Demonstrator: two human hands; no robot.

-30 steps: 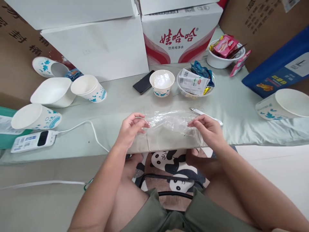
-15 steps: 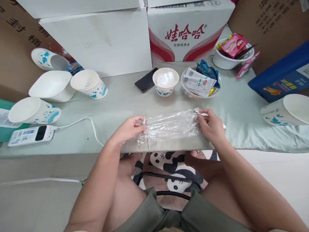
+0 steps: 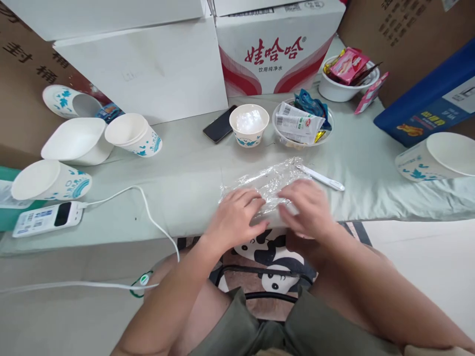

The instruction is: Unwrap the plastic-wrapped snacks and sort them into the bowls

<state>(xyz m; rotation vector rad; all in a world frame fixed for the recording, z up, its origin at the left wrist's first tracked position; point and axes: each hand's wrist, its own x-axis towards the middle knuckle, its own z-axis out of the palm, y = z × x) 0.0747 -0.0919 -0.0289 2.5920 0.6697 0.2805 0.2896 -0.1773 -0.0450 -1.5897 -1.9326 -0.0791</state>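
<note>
A crumpled sheet of clear plastic film [image 3: 275,179] lies near the front edge of the cloth-covered table. My left hand [image 3: 237,215] rests over its near left part, palm down, fingers stretched and thumb apart. Slightly blurred, my right hand [image 3: 306,210] hovers at the film's near right side, its fingers bent and spread from the thumb. Neither hand appears to grip anything. A slim white pen-like tool [image 3: 321,178] lies just beyond my right hand, its thin tip by the film.
Behind the film stand a paper bowl [image 3: 249,140] with clear plastic inside and a bowl of snack packets [image 3: 300,126], beside a black phone [image 3: 218,126]. Paper cups [image 3: 143,141], a white power bank [image 3: 48,217] and its cable [image 3: 144,202] are left. A large paper cup [image 3: 415,165] lies right.
Both hands have let go of the film's two ends and come closer together toward the table's front edge. The film now lies slanted, and the white tool is uncovered.
</note>
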